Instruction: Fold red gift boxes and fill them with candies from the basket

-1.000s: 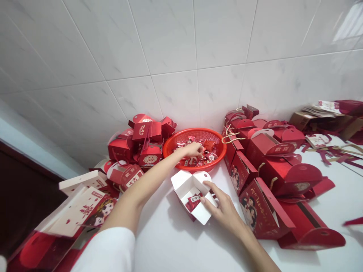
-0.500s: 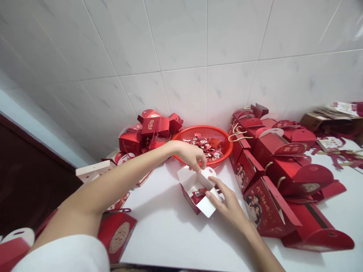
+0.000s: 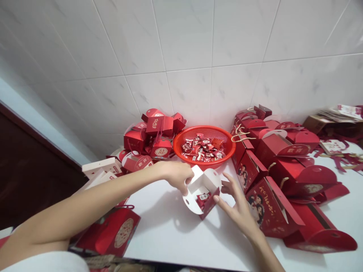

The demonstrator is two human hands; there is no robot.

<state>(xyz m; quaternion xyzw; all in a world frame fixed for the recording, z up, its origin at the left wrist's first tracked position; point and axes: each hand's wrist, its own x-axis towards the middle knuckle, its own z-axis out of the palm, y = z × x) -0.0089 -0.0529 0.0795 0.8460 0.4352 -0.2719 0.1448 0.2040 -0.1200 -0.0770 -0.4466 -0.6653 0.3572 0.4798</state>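
Note:
A small red gift box (image 3: 211, 205) with a white inside stands with its top flaps up on the white table (image 3: 161, 230). Several red-wrapped candies (image 3: 203, 198) lie inside it. At the box's left edge, the curled fingers and thumb of my left hand (image 3: 179, 176) grip a white flap. From the right, my right hand (image 3: 236, 204) steadies the box, its thumb on the red side and its fingertips near the rounded flap. Just behind the box sits a red plastic basket (image 3: 204, 163) of wrapped candies.
Rows of red gift boxes (image 3: 279, 211) stand close on the right. More red boxes (image 3: 160, 126) are piled at the back left, and another box (image 3: 113, 230) lies near my left forearm. A cardboard carton (image 3: 317, 124) and ribbons (image 3: 338, 158) are at the far right. A tiled wall rises behind.
The open box has been turned, so a rounded flap now faces front left. My left hand has shifted left and down to the flap; my right hand has moved slightly right along the box.

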